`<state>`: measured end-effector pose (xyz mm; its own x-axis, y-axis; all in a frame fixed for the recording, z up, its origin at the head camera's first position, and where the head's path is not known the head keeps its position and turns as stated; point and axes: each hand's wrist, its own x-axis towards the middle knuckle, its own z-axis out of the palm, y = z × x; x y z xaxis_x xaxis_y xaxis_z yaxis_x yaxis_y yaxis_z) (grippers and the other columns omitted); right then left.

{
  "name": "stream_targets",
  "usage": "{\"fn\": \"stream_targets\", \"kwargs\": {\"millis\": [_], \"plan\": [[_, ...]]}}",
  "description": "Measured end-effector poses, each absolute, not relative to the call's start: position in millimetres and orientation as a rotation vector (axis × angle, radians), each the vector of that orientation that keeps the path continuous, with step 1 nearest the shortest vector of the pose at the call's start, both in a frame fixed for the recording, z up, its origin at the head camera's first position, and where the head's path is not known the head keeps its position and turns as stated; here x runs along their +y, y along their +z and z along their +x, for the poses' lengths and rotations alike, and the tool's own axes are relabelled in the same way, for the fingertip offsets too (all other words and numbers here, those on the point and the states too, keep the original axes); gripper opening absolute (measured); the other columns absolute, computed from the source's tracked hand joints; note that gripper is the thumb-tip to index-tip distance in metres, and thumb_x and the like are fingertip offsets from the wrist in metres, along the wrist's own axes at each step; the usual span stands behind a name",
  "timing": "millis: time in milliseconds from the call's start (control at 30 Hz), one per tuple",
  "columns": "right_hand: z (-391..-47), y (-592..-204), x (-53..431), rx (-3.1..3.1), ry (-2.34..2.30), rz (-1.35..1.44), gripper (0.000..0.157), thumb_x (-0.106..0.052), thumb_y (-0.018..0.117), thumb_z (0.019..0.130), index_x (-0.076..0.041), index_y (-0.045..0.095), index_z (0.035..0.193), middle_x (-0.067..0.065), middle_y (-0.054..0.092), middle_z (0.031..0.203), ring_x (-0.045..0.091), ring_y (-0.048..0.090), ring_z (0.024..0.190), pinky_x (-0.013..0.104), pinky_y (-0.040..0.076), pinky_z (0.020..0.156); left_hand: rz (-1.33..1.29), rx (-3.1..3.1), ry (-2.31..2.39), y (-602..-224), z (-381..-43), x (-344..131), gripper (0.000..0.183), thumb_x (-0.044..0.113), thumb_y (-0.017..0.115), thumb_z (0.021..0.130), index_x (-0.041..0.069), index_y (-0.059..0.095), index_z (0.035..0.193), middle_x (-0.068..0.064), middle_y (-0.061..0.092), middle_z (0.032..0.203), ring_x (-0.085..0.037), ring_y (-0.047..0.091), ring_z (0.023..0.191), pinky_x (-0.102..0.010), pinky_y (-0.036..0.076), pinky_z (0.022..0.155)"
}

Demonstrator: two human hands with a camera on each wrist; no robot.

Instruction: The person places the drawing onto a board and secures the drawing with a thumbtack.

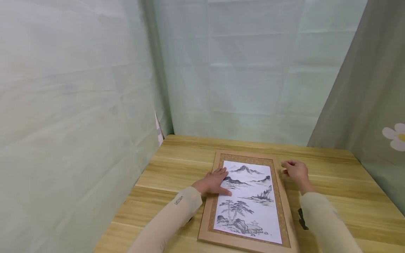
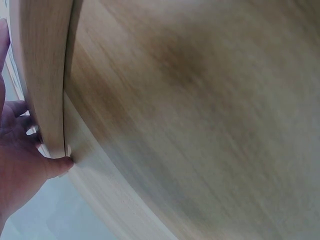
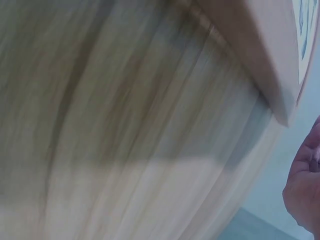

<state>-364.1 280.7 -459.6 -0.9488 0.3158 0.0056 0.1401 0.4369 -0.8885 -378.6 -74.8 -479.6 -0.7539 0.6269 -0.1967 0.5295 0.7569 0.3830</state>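
Observation:
A framed ink landscape picture (image 1: 248, 200) lies flat on the wooden table (image 1: 177, 165), its long side running away from me. My left hand (image 1: 216, 182) rests flat on the frame's left border, fingers spread over the picture's edge. In the left wrist view the thumb (image 2: 57, 165) touches the edge of the wooden frame (image 2: 42, 75). My right hand (image 1: 292, 169) hovers beside the frame's upper right corner with fingers loosely curled and holding nothing. In the right wrist view that hand (image 3: 305, 192) is apart from the frame corner (image 3: 260, 65).
Pale green fabric walls (image 1: 240, 70) close in the table at the back and left. A grey-green curtain with a white flower (image 1: 393, 137) hangs at the right. Bare table surface (image 1: 348, 182) lies on either side of the frame.

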Motion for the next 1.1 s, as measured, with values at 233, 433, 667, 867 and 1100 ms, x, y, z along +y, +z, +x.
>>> {"fn": "stream_targets", "kwargs": {"millis": [233,433,667,867,1100], "plan": [[-375.1,-462.7,262.3,-2.484,1.559,-0.409,0.034,-0.021,0.057,0.102,0.007,0.062,0.119,0.018,0.066,0.102,0.016,0.065,0.070,0.028,0.056,0.063,0.894,2.641,0.443,-478.4,-377.7,-75.0,0.100,0.064,0.064,0.087,0.013,0.020,0.160,-0.006,0.006,0.166,-0.024,0.001,0.152,-0.059,0.010,0.117],[-382.6,-462.9,248.1,-2.480,1.601,-0.364,0.030,-0.014,0.060,0.099,0.008,0.063,0.118,0.020,0.066,0.100,0.019,0.065,0.072,0.028,0.056,0.062,0.879,2.646,0.433,-480.1,-376.3,-75.2,0.100,0.066,0.063,0.086,0.013,0.020,0.160,-0.005,0.006,0.166,-0.023,0.001,0.152,-0.058,0.010,0.117],[-388.4,-463.3,234.0,-2.584,1.484,-0.332,0.031,-0.018,0.059,0.100,0.006,0.065,0.119,0.021,0.068,0.098,0.022,0.065,0.074,0.030,0.054,0.063,0.853,2.638,0.472,-479.1,-373.7,-76.9,0.099,0.063,0.065,0.087,0.015,0.019,0.160,-0.003,0.006,0.167,-0.022,0.000,0.152,-0.057,0.009,0.118],[-394.4,-464.5,225.3,-2.626,1.470,-0.272,0.029,-0.011,0.059,0.099,0.009,0.066,0.118,0.024,0.069,0.099,0.016,0.064,0.068,0.028,0.053,0.061,0.849,2.631,0.492,-478.9,-371.9,-75.4,0.099,0.063,0.065,0.086,0.015,0.020,0.160,-0.003,0.005,0.167,-0.021,-0.001,0.152,-0.057,0.009,0.118],[-399.5,-467.6,217.0,-2.689,1.447,-0.250,0.028,-0.008,0.059,0.097,0.011,0.066,0.117,0.017,0.069,0.086,0.012,0.061,0.065,0.025,0.051,0.058,0.855,2.639,0.476,-481.8,-372.1,-72.3,0.100,0.066,0.064,0.086,0.015,0.020,0.160,-0.002,0.005,0.167,-0.020,-0.002,0.152,-0.056,0.010,0.118]]}}
